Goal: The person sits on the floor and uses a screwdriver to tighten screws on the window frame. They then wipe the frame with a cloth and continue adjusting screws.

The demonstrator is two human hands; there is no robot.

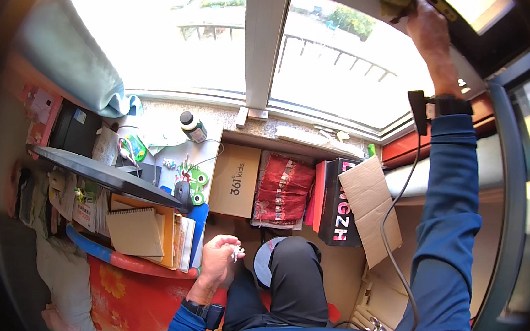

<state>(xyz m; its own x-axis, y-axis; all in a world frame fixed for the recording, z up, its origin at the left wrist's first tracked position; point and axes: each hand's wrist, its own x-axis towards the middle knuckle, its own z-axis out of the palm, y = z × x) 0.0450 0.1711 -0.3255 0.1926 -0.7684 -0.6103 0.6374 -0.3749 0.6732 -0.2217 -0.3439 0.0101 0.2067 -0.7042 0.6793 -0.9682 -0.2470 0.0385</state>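
Note:
My left hand [216, 259] is held above my lap, fingers closed around a small crumpled white scrap [238, 252] that looks like paper or tissue. At the upper right, my right arm stretches up to the window frame [455, 40]. There my right hand [427, 27] presses a yellowish-brown cloth [394, 5] against the dark upper part of the frame. Its fingertips are partly hidden. Bands with small devices sit on both wrists, and a cable [391, 217] hangs from the right one.
Below the sill stand a brown cardboard box [231, 191], a red package [283, 192], a black box [341, 204] and a leaning cardboard sheet [375, 203]. On the left desk are a monitor [109, 176], a dark bottle [193, 126] and notebooks [135, 232]. An open window sash [501, 205] borders the right.

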